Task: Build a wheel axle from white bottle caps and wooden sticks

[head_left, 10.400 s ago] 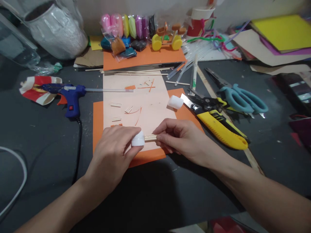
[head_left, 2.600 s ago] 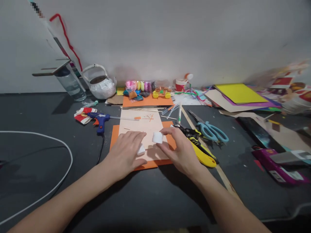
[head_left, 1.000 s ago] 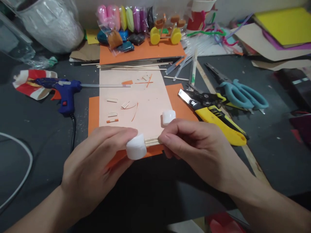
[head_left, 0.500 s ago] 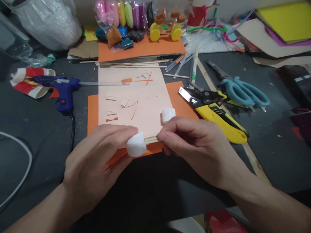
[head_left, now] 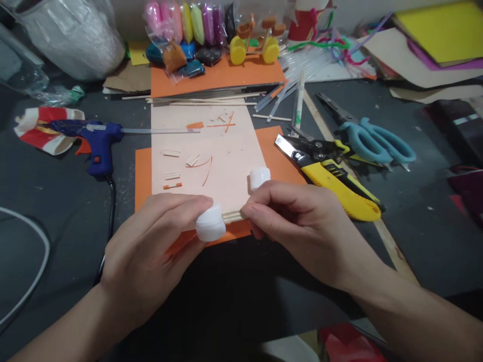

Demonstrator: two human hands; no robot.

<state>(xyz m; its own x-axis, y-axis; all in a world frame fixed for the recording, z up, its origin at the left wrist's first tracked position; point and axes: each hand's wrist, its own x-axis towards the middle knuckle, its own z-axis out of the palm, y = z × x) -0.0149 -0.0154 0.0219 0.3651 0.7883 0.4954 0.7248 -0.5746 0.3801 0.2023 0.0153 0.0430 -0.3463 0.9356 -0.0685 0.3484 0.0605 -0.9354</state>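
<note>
My left hand [head_left: 160,239] is closed around a white bottle cap piece [head_left: 210,223], which looks like two caps put together, its round side toward me. Thin wooden sticks [head_left: 232,216], side by side, reach from the white caps to my right hand [head_left: 294,221]. The thumb and forefinger of my right hand pinch the sticks' other end. A second white cap piece [head_left: 259,177] stands on the pale board [head_left: 226,171] just beyond my right fingers. Where the sticks meet the caps is partly hidden.
A blue glue gun [head_left: 100,146] lies left with a glue stick in it. Short wooden sticks [head_left: 172,176] and orange scraps lie on the board. Yellow-black cutters [head_left: 339,191] and blue-handled scissors [head_left: 377,143] lie right. Bagged coloured clay [head_left: 184,25] is at the back.
The view has shifted very slightly. Both hands keep the same hold on the white caps and the sticks.
</note>
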